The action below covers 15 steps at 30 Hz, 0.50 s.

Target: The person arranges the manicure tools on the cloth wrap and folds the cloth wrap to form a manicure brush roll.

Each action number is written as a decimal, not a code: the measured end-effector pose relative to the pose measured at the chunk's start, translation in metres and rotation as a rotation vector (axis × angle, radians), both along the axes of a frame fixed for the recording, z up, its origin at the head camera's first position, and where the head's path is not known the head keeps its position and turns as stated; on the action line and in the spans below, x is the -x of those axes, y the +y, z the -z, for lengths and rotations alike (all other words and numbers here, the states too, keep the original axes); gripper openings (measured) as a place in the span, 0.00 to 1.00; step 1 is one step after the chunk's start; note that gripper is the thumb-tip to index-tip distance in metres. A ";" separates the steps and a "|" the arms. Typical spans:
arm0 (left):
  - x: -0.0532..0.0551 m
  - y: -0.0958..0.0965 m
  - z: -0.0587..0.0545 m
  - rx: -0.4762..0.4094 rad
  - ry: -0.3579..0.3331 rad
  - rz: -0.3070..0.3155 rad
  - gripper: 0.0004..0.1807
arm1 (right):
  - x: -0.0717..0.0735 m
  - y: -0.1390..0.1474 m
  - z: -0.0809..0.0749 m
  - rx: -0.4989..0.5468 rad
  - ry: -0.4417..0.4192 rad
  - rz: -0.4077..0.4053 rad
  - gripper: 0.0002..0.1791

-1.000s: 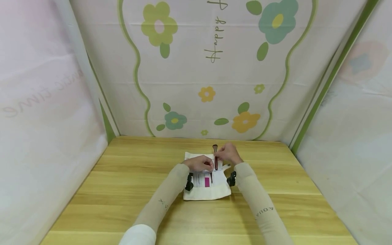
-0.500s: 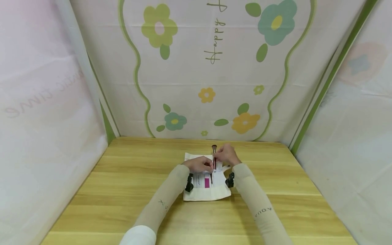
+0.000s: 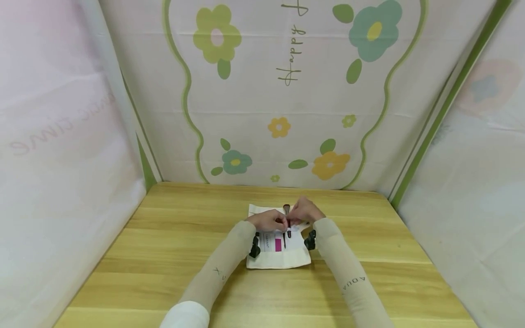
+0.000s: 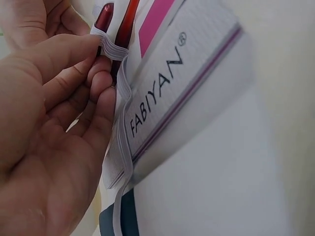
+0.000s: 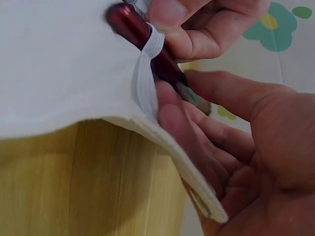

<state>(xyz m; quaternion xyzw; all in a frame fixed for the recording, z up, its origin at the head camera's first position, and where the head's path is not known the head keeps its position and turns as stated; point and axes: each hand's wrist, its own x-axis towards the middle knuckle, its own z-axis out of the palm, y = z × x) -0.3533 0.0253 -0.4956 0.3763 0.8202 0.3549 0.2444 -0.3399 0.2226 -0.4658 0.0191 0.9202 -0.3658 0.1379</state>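
Observation:
A makeup brush (image 5: 130,23) with a dark red handle passes under a white elastic band (image 5: 155,42) on a cream cloth brush roll (image 3: 279,261). My right hand (image 3: 304,212) pinches this brush near its bristle end. My left hand (image 3: 268,220) pinches the elastic band beside the handle, holding the loop up around it. In the left wrist view, a slimmer red-handled brush (image 4: 127,24) sits in the band alongside. A packaged piece marked FABIYAN (image 4: 162,78), with a magenta patch, lies under the elastic too.
The roll lies on a wooden table (image 3: 184,237). White fabric walls (image 3: 246,91) with printed flowers rise at the back and both sides. At the roll's lower left in the left wrist view, a dark teal item (image 4: 129,216) sits under the elastic.
The brush in my right hand has moved toward me through the elastic, its handle end now past the band. My left hand has stayed nearly still on the band.

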 end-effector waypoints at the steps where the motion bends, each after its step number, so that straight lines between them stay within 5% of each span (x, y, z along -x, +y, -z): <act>1: 0.000 0.000 0.000 0.001 0.004 -0.001 0.07 | -0.001 0.000 -0.001 -0.005 -0.012 -0.021 0.14; 5: -0.001 0.001 0.000 0.013 0.015 -0.008 0.06 | 0.000 0.000 -0.004 -0.036 -0.037 -0.062 0.15; 15: 0.000 0.003 0.002 0.025 0.022 -0.009 0.07 | 0.026 -0.003 0.003 -0.106 0.053 0.054 0.22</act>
